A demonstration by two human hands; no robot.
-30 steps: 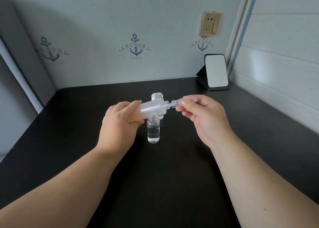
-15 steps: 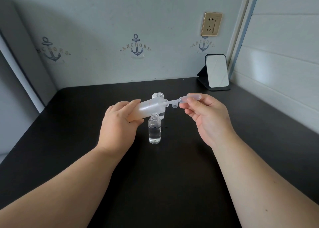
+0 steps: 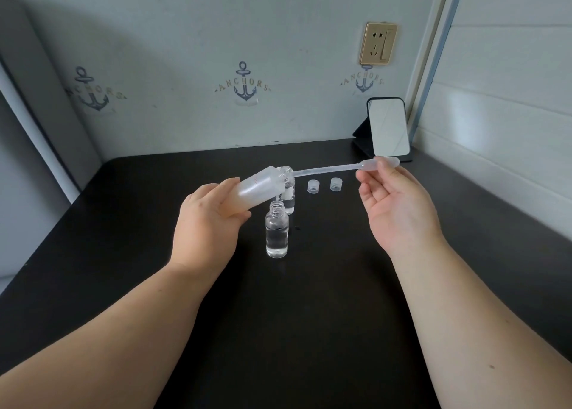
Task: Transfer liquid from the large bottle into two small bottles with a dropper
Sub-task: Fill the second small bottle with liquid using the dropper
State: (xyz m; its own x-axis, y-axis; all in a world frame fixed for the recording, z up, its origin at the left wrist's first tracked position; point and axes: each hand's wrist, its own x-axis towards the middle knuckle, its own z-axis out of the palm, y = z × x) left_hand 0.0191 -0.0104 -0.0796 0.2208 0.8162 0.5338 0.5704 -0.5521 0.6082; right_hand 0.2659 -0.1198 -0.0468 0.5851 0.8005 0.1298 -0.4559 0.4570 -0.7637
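Note:
My left hand point(image 3: 205, 223) grips the large frosted bottle point(image 3: 258, 189), tilted with its open mouth pointing right. My right hand point(image 3: 396, 204) pinches the bulb of a clear plastic dropper point(image 3: 337, 170), which lies nearly level; its tip is at the large bottle's mouth. Below the large bottle stands a small clear bottle point(image 3: 277, 232), uncapped and partly filled with clear liquid. A second small clear bottle point(image 3: 288, 192) stands just behind it, partly hidden by the large bottle.
Two small clear caps point(image 3: 313, 186) point(image 3: 335, 184) lie on the black table point(image 3: 309, 316) behind the bottles. A small standing mirror point(image 3: 388, 127) leans at the back right corner. Walls close in at the back and right.
My right hand has drawn the dropper out to the right, so most of its stem now shows outside the large bottle. The two caps came into view. My left hand kept the bottle tilted.

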